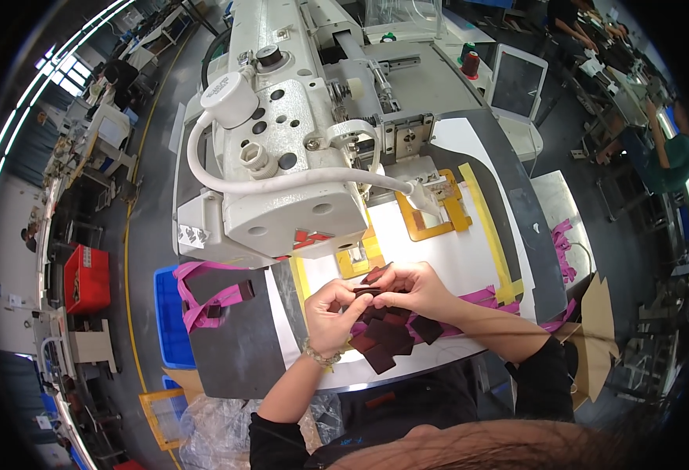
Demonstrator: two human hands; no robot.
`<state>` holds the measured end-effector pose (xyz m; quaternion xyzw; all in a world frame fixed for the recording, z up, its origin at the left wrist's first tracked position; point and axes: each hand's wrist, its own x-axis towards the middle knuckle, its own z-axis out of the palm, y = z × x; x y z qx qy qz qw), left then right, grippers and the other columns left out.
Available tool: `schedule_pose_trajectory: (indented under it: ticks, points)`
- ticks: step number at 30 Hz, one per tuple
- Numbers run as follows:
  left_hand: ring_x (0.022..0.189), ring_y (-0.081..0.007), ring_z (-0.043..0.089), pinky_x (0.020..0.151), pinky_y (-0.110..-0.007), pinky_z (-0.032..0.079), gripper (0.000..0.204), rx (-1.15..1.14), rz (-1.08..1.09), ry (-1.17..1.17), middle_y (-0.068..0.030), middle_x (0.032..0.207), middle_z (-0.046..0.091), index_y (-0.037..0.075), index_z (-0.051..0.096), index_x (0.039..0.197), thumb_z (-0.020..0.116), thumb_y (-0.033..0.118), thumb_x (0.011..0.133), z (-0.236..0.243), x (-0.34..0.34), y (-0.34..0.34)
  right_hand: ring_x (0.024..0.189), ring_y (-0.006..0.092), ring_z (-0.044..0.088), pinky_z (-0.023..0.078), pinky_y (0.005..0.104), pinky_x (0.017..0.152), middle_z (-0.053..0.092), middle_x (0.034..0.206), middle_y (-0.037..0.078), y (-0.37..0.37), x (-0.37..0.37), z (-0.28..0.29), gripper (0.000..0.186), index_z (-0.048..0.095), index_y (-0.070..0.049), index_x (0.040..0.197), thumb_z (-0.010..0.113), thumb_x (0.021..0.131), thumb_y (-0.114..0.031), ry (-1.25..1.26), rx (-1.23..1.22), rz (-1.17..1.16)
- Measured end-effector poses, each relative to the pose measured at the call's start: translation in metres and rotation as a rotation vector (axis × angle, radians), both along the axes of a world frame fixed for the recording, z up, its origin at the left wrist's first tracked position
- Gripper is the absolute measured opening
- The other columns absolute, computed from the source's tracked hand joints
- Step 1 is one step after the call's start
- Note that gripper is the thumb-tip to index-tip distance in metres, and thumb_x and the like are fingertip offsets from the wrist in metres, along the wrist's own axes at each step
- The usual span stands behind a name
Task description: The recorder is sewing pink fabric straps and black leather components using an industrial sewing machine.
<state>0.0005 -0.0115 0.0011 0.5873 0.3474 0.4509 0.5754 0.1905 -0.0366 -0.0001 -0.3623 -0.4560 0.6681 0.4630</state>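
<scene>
Both hands meet over the front of the machine table, closed on a small dark maroon patch (368, 291). My left hand (331, 315), with a beaded bracelet at the wrist, pinches its left side. My right hand (417, 288) grips it from the right, and another maroon piece (375, 274) shows by those fingers. Just below the hands lies a loose heap of dark maroon square patches (388, 338), partly covering magenta webbing straps (482, 298). More magenta straps (203, 305) lie at the table's left, one ending in a dark patch.
A large white sewing machine head (282, 164) stands directly beyond my hands. Yellow clamp plates (431, 227) rest on the white work surface (470, 251). A blue bin (170, 321) is at the left, an opened cardboard box (593, 337) at the right. Several people work farther off.
</scene>
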Motion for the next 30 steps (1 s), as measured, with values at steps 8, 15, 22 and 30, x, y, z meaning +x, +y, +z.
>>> schedule_pose_trajectory:
  ticks: [8, 15, 22, 30]
  points:
    - [0.070, -0.0064, 0.055, 0.063, -0.020, 0.044, 0.018, -0.012, 0.064, 0.014, -0.0055, 0.079, 0.063, 0.002, 0.056, 0.068, 0.070, -0.003, 0.077, -0.0009, 0.0051, 0.0009, 0.079, 0.0092, 0.064, 0.052, 0.0220, 0.072, 0.067, 0.089, 0.007, 0.0002, -0.0025, -0.0055, 0.014, 0.062, 0.005, 0.096, 0.067, 0.083, 0.000, 0.026, 0.001, -0.041]
    - [0.067, -0.0061, 0.054, 0.060, -0.020, 0.043, 0.019, 0.037, 0.082, 0.106, -0.0035, 0.075, 0.060, 0.001, 0.055, 0.067, 0.071, -0.003, 0.077, -0.0022, 0.0034, 0.0027, 0.074, 0.0093, 0.064, 0.052, 0.0215, 0.066, 0.067, 0.085, 0.008, 0.0000, -0.0062, -0.0084, 0.014, 0.061, 0.005, 0.094, 0.067, 0.083, -0.001, 0.019, -0.023, -0.077]
    - [0.066, -0.0058, 0.053, 0.059, -0.019, 0.043, 0.019, 0.017, 0.095, 0.127, -0.0038, 0.075, 0.060, 0.001, 0.056, 0.067, 0.070, -0.003, 0.078, -0.0014, 0.0040, 0.0014, 0.072, 0.0094, 0.064, 0.052, 0.0209, 0.065, 0.067, 0.084, 0.008, -0.0004, -0.0064, -0.0065, 0.013, 0.060, 0.005, 0.093, 0.066, 0.084, -0.001, 0.016, -0.047, -0.072]
    - [0.066, -0.0057, 0.053, 0.059, -0.019, 0.043, 0.017, -0.003, 0.094, 0.101, -0.0037, 0.076, 0.059, 0.001, 0.055, 0.071, 0.070, -0.004, 0.077, -0.0028, 0.0040, 0.0011, 0.071, 0.0086, 0.064, 0.051, 0.0203, 0.063, 0.066, 0.082, 0.007, 0.0010, -0.0052, -0.0079, 0.010, 0.060, 0.005, 0.092, 0.064, 0.085, -0.001, 0.009, -0.027, -0.052]
